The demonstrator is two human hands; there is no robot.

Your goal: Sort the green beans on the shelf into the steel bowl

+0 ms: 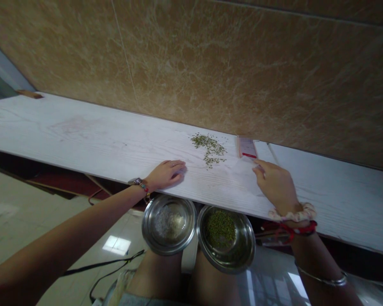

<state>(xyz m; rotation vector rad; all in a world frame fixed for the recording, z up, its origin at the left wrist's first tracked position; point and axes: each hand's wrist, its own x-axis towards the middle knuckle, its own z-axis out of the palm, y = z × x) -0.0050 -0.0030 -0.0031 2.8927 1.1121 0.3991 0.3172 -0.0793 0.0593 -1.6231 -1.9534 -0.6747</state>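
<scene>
My left hand (168, 174) rests palm down near the front edge of the white board (115, 140), its fingers stretched out and holding nothing. My right hand (276, 185) pinches the edge of a clear plastic bag (244, 176) that lies on the board, hard to see against the white. Behind the fingertips is a small card with a red strip (249, 155). Small green beans (209, 146) lie scattered on the board between my hands. Below the edge, a steel bowl (249, 250) holds more green beans, and a second steel bowl (148, 231) holds whitish, clear-looking contents.
Both bowls sit on my lap, against the board's front edge. A brown marbled wall (178, 63) rises directly behind the board. At the far left end lies a small wooden piece (30, 94). Black straps (98, 267) hang above the tiled floor (25, 221).
</scene>
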